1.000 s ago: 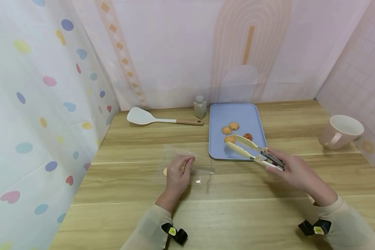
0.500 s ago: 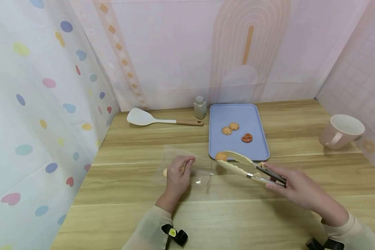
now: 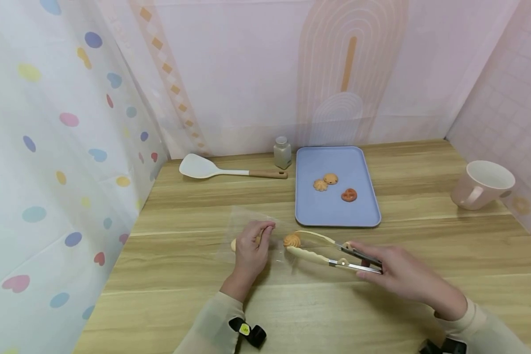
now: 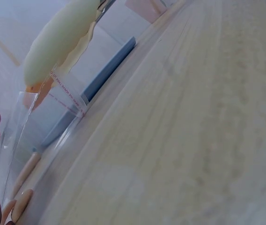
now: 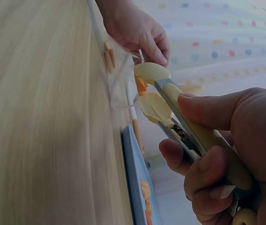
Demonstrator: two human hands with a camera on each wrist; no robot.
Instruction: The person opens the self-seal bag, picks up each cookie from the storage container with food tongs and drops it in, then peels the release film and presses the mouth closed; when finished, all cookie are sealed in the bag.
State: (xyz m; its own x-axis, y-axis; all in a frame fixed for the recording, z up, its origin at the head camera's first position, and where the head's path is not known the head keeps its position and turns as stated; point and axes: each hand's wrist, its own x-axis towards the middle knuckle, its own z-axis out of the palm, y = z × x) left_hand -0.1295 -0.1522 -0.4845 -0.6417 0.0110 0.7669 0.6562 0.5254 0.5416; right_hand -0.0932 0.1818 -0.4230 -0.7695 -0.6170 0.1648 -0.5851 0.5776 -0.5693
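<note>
My right hand [image 3: 407, 275] grips a pair of tongs [image 3: 311, 256] with cream tips and metal arms. A round swirled cookie [image 3: 292, 240] is held between the tong tips, right at the mouth of a clear plastic bag [image 3: 243, 216]. My left hand [image 3: 250, 248] pinches the bag's upper edge and lifts it off the table, so its mouth gapes toward the tongs. Cookies [image 4: 24, 201] lie inside the bag, partly hidden behind the left hand in the head view. In the right wrist view the tong tips overlap the bag's opening.
A blue tray [image 3: 336, 214] behind the hands bears two pale cookies [image 3: 325, 182] and a pretzel-shaped one [image 3: 349, 195]. At the back are a spatula [image 3: 230, 171] and a small glass jar [image 3: 282, 152]. A pink mug [image 3: 482, 185] stands at the right.
The tongs have carried the swirled cookie off the tray, leftward and toward me, to the bag's mouth. My left hand and the bag have stayed in place.
</note>
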